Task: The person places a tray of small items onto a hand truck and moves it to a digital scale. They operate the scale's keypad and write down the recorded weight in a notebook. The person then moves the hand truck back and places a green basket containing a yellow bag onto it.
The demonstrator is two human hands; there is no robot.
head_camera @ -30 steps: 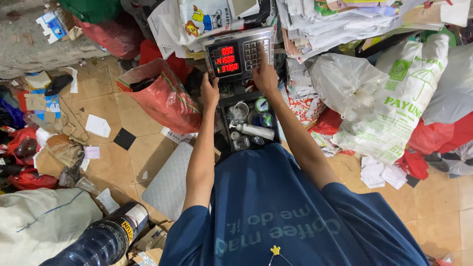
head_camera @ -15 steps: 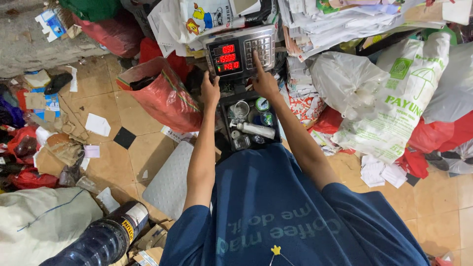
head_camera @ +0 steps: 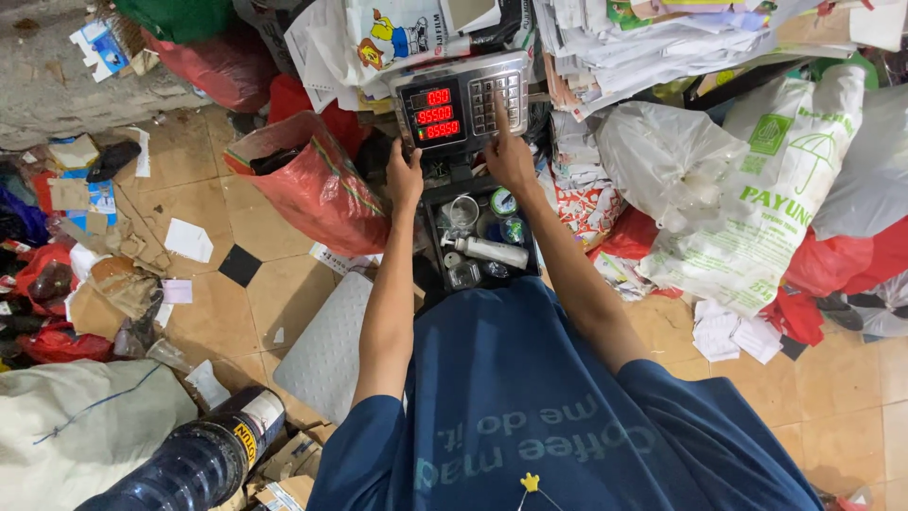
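Scale indicator head (head_camera: 462,102) at top centre, metal-faced, tilted up toward the camera; long axis left-right, red digit display on its left half, keypad (head_camera: 498,97) on its right half. Left hand (head_camera: 405,175) gripping the lower left corner of the head, fingers curled round the edge. Right hand (head_camera: 509,156) at the lower right, fingers mostly folded, index finger stretched up onto the keypad. Hands apart, one at each lower corner.

Just below the head, between the forearms — dark tray (head_camera: 482,238) with small round containers and a white bottle (head_camera: 492,252) lying on its side, long axis left-right, cap end to the left. Grey textured platform (head_camera: 333,350) on the tiled floor, just left of the left forearm.

Tight on all sides: red sack (head_camera: 317,185) close on the left, paper stacks (head_camera: 653,43) above right, white printed sacks (head_camera: 757,199) crowding the right. Open tile only lower left and far lower right. Large clear water jug (head_camera: 194,464) at bottom left, beside a pale sack (head_camera: 76,426).
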